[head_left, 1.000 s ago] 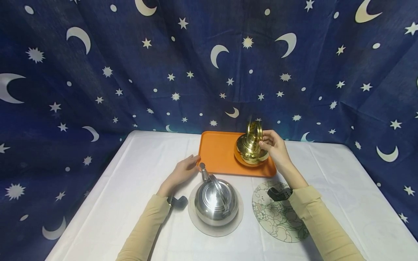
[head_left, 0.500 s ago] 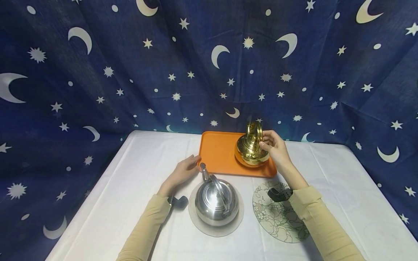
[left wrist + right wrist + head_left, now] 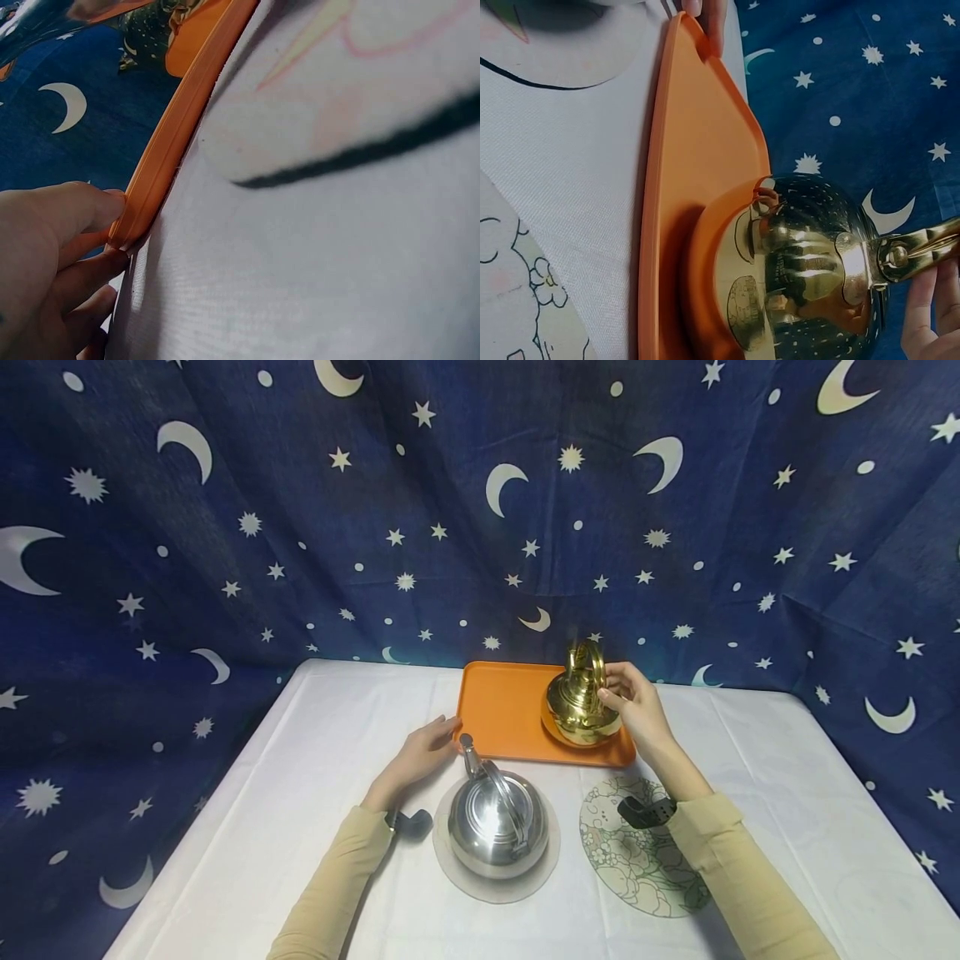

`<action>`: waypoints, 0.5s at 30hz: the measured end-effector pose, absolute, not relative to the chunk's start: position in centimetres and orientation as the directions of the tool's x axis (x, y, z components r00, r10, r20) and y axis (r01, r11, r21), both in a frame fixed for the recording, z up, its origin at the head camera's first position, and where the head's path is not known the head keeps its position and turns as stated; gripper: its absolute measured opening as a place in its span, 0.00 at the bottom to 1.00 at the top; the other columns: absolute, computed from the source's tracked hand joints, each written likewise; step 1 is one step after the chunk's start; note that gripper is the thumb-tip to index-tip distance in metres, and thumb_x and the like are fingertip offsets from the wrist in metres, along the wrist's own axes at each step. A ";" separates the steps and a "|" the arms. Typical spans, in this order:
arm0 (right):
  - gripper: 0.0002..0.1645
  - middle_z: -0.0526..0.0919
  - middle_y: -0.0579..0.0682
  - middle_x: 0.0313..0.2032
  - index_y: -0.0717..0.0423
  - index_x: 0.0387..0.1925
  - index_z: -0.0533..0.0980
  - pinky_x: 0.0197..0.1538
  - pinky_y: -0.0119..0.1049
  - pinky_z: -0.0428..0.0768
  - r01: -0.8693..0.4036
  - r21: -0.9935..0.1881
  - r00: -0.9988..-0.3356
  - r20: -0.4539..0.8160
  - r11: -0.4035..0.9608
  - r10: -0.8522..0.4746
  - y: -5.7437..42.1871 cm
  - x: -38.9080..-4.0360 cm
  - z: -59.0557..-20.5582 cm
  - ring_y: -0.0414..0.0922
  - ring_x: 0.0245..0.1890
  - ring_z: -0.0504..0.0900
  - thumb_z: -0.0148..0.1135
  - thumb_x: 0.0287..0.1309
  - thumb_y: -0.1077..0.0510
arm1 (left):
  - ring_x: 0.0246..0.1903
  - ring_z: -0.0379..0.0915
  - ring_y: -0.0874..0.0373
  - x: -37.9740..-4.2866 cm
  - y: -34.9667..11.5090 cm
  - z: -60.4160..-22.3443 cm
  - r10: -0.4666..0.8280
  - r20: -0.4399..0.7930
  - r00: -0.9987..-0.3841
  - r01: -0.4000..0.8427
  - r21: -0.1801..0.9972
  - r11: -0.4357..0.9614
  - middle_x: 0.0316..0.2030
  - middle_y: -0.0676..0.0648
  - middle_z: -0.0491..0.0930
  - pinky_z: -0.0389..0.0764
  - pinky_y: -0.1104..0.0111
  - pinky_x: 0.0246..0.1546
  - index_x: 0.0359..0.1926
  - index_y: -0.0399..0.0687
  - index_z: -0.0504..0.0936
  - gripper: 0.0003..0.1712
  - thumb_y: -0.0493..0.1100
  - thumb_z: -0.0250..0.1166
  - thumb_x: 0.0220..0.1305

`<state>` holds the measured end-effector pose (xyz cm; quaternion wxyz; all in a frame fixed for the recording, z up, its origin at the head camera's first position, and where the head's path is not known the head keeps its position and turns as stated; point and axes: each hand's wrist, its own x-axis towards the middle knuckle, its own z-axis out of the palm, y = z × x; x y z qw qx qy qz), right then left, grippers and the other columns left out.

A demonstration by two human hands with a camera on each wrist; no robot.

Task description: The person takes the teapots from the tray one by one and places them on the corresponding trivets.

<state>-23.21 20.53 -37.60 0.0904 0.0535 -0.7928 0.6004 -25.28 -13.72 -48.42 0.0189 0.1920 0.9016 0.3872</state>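
An orange tray (image 3: 501, 710) lies at the far side of the table. My left hand (image 3: 426, 749) pinches its near left corner; in the left wrist view, the thumb is against the rim (image 3: 154, 161) and the other fingers lie below. At the tray's right end is a shiny gold kettle (image 3: 579, 703), its base right at the tray floor in the right wrist view. My right hand (image 3: 637, 703) grips this kettle's upright handle (image 3: 922, 251) from the right side. A steel kettle (image 3: 495, 827) stands closer to me, its spout pointing toward the tray's left corner.
Under the steel kettle is a round mat (image 3: 495, 893). A second round mat with line drawings (image 3: 637, 860) lies to the right, partly beneath my right forearm. A dark blue curtain (image 3: 450, 527) with moons and stars hangs behind the white-covered table (image 3: 247, 827).
The gold kettle and my right hand have shifted very slightly toward me and to the right. My left hand, the tray and the steel kettle have stayed put.
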 end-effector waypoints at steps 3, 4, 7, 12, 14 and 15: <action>0.20 0.73 0.35 0.33 0.69 0.55 0.68 0.46 0.21 0.72 -0.195 -0.940 -0.977 0.210 0.278 0.024 20.5 -23.0 -37.6 0.34 0.38 0.72 0.55 0.61 0.70 | 0.72 0.56 0.43 -25.3 -13.8 -48.5 0.361 0.117 -0.925 0.334 0.704 0.626 0.66 0.43 0.70 0.56 0.48 0.72 0.67 0.46 0.70 0.29 0.45 0.60 0.65; 0.20 0.73 0.35 0.34 0.68 0.55 0.68 0.46 0.21 0.72 -0.195 -0.940 -0.977 0.210 0.281 0.024 20.6 -23.0 -37.5 0.34 0.39 0.72 0.55 0.61 0.70 | 0.72 0.56 0.43 -25.4 -13.8 -48.5 0.361 0.119 -0.925 0.335 0.704 0.626 0.66 0.43 0.70 0.56 0.48 0.72 0.67 0.46 0.70 0.29 0.45 0.60 0.65; 0.20 0.73 0.35 0.34 0.68 0.56 0.68 0.46 0.21 0.72 -0.202 -0.937 -0.976 0.217 0.287 0.020 20.6 -22.8 -37.5 0.35 0.39 0.72 0.54 0.61 0.70 | 0.71 0.56 0.43 -25.4 -13.8 -48.6 0.361 0.122 -0.925 0.337 0.703 0.626 0.66 0.43 0.70 0.56 0.48 0.72 0.66 0.46 0.70 0.29 0.45 0.60 0.65; 0.20 0.73 0.34 0.34 0.69 0.56 0.68 0.46 0.21 0.73 -0.210 -0.936 -0.975 0.223 0.283 0.015 20.7 -22.3 -37.4 0.34 0.39 0.73 0.54 0.61 0.70 | 0.71 0.57 0.42 -25.4 -13.8 -48.6 0.363 0.134 -0.922 0.347 0.700 0.625 0.66 0.42 0.70 0.57 0.47 0.72 0.66 0.46 0.70 0.29 0.45 0.60 0.65; 0.20 0.73 0.33 0.34 0.69 0.56 0.68 0.46 0.21 0.73 -0.210 -0.937 -0.975 0.223 0.281 0.014 20.8 -22.0 -37.3 0.32 0.39 0.72 0.55 0.61 0.70 | 0.71 0.57 0.42 -25.4 -13.8 -48.6 0.364 0.137 -0.921 0.351 0.699 0.623 0.66 0.42 0.70 0.57 0.48 0.72 0.66 0.46 0.70 0.29 0.45 0.60 0.65; 0.20 0.73 0.33 0.34 0.69 0.56 0.67 0.46 0.20 0.72 -0.210 -0.936 -0.975 0.223 0.283 0.014 20.8 -22.0 -37.3 0.31 0.39 0.72 0.55 0.61 0.69 | 0.71 0.57 0.42 -25.4 -13.8 -48.6 0.365 0.139 -0.920 0.352 0.699 0.623 0.65 0.42 0.71 0.57 0.48 0.72 0.66 0.46 0.70 0.29 0.45 0.60 0.65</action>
